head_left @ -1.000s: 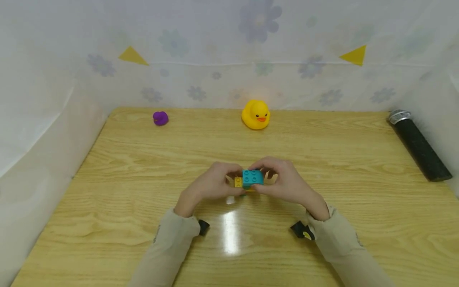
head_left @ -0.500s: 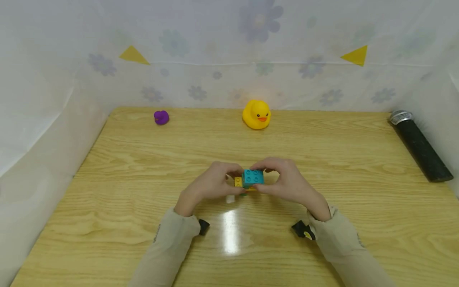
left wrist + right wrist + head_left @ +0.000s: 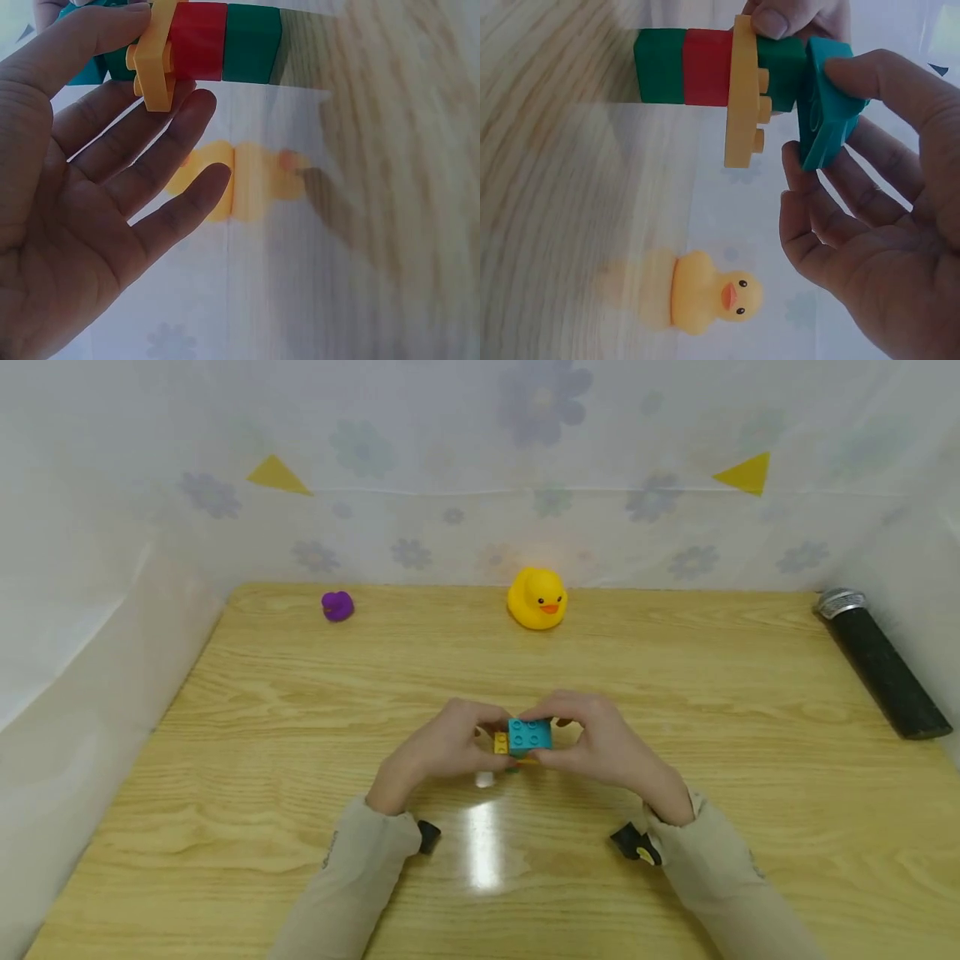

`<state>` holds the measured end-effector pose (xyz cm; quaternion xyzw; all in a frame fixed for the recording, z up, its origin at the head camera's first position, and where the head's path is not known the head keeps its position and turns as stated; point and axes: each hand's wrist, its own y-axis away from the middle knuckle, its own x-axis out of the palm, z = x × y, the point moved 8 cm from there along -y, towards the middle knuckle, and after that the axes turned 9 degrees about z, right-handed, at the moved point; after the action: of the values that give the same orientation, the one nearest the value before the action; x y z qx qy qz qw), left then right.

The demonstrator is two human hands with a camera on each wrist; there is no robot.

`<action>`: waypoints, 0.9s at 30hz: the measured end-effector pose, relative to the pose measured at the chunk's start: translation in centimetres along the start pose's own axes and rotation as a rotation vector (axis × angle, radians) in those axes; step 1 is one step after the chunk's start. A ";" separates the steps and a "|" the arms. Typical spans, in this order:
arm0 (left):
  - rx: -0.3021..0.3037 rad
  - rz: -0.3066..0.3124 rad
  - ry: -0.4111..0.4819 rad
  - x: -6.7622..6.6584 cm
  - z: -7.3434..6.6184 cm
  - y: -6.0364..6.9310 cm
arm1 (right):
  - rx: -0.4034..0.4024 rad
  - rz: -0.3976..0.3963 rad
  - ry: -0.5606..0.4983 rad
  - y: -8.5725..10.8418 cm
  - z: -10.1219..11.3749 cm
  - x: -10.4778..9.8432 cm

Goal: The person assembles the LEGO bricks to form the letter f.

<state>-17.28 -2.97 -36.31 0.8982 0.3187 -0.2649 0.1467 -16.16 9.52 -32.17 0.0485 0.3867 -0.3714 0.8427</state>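
A small tower of toy building bricks stands on the table between the two hands. From the bottom it has a green brick [image 3: 660,67], a red brick [image 3: 707,67], a longer yellow brick [image 3: 739,112] jutting out sideways with its studs bare, and another green brick [image 3: 781,71]. My left hand [image 3: 448,740] pinches the tower around the yellow and upper green bricks, thumb on the near side. At the top, my right hand [image 3: 592,739] pinches a teal brick [image 3: 528,737] with a sloped side. It sits tilted against the upper green brick; whether it is pressed on, I cannot tell.
A yellow rubber duck [image 3: 537,599] stands at the table's back edge, with a small purple duck [image 3: 338,606] to its left. Along the right side lies a black microphone [image 3: 881,660]. White flowered cloth [image 3: 450,443] walls the back and sides.
The teal brick has turned slightly in the right hand's fingers, its studs facing the head camera more squarely. The left hand keeps its hold, and both hands have barely shifted.
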 end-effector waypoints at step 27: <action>-0.005 -0.008 -0.046 0.0 -0.2 -0.1 | 0.059 -0.009 0.058 0.2 0.1 -0.2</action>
<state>-17.28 -2.79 -36.18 0.8902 0.3194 -0.2854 0.1551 -16.00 9.75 -32.00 0.0822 0.3999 -0.3849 0.8278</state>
